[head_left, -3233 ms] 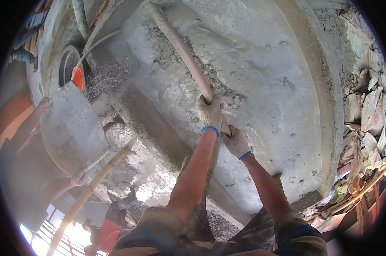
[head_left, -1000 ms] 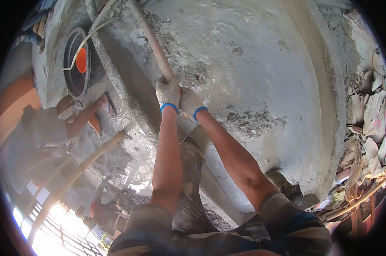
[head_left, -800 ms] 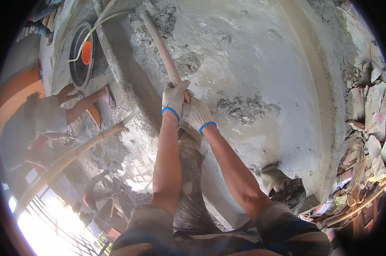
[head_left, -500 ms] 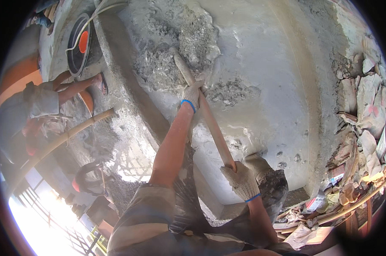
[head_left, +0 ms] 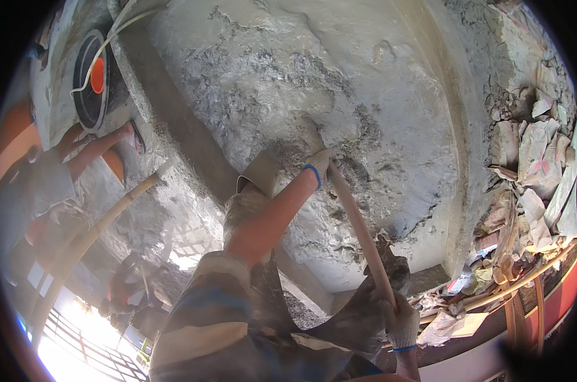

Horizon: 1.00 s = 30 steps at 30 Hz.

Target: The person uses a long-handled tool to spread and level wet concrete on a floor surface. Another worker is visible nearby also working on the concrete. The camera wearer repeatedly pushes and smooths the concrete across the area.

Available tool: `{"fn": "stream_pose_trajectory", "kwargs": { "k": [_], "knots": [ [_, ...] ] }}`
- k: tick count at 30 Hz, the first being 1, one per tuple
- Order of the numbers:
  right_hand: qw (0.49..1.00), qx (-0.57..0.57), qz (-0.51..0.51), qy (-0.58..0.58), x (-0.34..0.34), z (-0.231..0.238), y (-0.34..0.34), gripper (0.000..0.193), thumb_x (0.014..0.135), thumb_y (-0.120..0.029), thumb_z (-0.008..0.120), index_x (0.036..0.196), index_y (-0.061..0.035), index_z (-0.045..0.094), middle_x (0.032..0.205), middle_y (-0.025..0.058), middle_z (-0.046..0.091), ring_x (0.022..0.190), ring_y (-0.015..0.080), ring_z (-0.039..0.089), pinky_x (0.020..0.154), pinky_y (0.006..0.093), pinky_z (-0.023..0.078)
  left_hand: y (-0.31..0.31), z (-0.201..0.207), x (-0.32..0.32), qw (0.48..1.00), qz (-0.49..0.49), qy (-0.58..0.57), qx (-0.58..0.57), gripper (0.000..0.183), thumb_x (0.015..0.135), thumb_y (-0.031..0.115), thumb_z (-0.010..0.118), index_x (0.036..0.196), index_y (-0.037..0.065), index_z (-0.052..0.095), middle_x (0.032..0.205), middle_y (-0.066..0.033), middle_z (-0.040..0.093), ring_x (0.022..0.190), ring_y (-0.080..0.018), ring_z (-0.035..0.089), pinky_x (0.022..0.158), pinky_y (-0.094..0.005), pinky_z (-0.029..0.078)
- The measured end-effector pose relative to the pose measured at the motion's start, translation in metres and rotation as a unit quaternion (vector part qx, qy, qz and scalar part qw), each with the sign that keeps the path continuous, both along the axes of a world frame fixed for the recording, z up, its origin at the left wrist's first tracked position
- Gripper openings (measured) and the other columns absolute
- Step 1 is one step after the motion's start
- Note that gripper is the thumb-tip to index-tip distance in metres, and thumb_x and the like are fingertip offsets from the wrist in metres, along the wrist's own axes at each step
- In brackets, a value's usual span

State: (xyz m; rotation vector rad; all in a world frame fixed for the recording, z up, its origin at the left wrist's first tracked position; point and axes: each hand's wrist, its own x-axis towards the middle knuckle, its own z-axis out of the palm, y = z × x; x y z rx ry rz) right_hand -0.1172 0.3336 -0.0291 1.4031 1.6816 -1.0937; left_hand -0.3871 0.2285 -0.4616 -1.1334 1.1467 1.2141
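My left hand, in a knitted glove with a blue cuff, is closed around a long wooden tool handle. My right hand, gloved alike, grips the same handle at its near end, close to my right leg. The handle slants away from me, and its far end dips into wet grey concrete. Whatever head it carries is buried there, so its kind cannot be told. Churned, lumpy mix surrounds the spot where the handle goes in.
A raised concrete curb bounds the mix on the left. Beyond it are a black tub with an orange item inside, a hose, a bamboo pole and a co-worker's sandalled foot. Crumpled sacks and debris lie right.
My right hand has drawn back toward me with the handle's near end. My left hand has shifted right and nearer. The wet mix looks more churned, and my view has shifted.
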Motion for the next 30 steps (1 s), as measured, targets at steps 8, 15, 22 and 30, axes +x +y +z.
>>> {"fn": "stream_pose_trajectory", "kwargs": {
  "k": [8, 15, 22, 30],
  "knots": [
    [0.997, -0.016, -0.018, 0.075, -0.153, -0.094, -0.02, 0.044, 0.1, -0.036, 0.076, 0.132, -0.0067, 0.071, 0.092, 0.0221, 0.076, 0.082, 0.0395, 0.077, 0.071, 0.0459, 0.059, 0.028, 0.053, -0.18, 0.989, 0.006, 0.15, -0.002, 0.035, 0.094, 0.025, 0.081, 0.12, 0.006, 0.068, 0.101, -0.0057, 0.063, 0.088, -0.0189, 0.066, 0.076, -0.0356, 0.064],
    [0.989, -0.048, -0.028, 0.139, -0.279, -0.211, -0.037, 0.047, 0.1, -0.042, 0.075, 0.136, -0.0107, 0.069, 0.087, 0.0213, 0.076, 0.081, 0.0414, 0.076, 0.068, 0.0474, 0.058, 0.034, 0.092, -0.249, 0.959, -0.021, 0.279, -0.041, 0.037, 0.091, 0.028, 0.083, 0.115, 0.004, 0.067, 0.096, -0.0051, 0.062, 0.084, -0.0178, 0.065, 0.075, -0.0356, 0.063],
    [0.924, 0.045, -0.005, 0.379, -0.455, -0.338, -0.074, 0.035, 0.102, -0.037, 0.068, 0.112, -0.0033, 0.068, 0.085, 0.0237, 0.074, 0.084, 0.0454, 0.075, 0.073, 0.0528, 0.059, -0.02, 0.106, -0.296, 0.915, -0.118, 0.385, -0.023, 0.035, 0.095, 0.024, 0.081, 0.113, -0.002, 0.064, 0.096, -0.0048, 0.065, 0.083, -0.0171, 0.066, 0.074, -0.0363, 0.06],
    [0.933, 0.004, 0.058, 0.355, -0.453, -0.319, -0.038, 0.04, 0.102, -0.037, 0.061, 0.113, 0.001, 0.068, 0.099, 0.0268, 0.076, 0.096, 0.0446, 0.076, 0.08, 0.0557, 0.06, -0.021, 0.123, -0.229, 0.921, 0.038, 0.338, 0.188, 0.034, 0.105, 0.033, 0.071, 0.122, 0.004, 0.065, 0.107, -0.0108, 0.072, 0.104, -0.0266, 0.072, 0.097, -0.0417, 0.058]
  ]
}}
